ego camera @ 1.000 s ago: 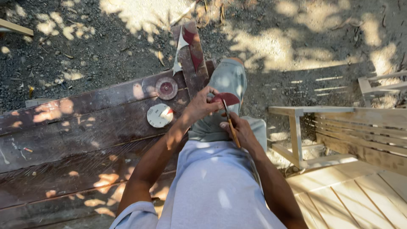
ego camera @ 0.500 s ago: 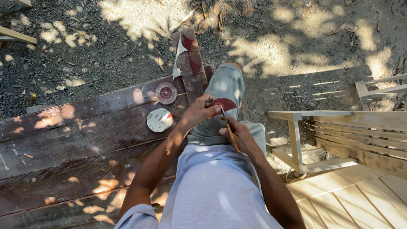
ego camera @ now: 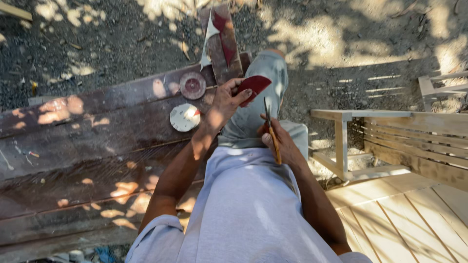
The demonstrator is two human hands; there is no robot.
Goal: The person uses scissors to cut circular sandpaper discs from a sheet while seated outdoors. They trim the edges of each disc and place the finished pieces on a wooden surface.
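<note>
Left hand raised over the knee, fingers pinching a dark red sheet of sandpaper by its near edge; the sheet's free corner juts out to the right, above the grey trouser leg. Right hand closed around the handles of a pair of scissors, blades pointing up toward the sheet, tips just below it and not touching. Whether the blades are parted cannot be made out.

Left of the left hand, on dark stained planks: a white round disc lying flat, and farther up a reddish-brown round disc, the two near each other but apart. Beyond the knee, a short board carries a larger red and white strip of sandpaper draped along it, its far end at the top edge of the frame.

Planks run off the left edge; broad open surface there. Gravel ground beyond, dappled with sun.

Right side: pale unfinished slatted wood frame, standing close to the right knee; pale boards below it reach the frame's right and bottom edges. Narrow gap of ground between leg and frame.
</note>
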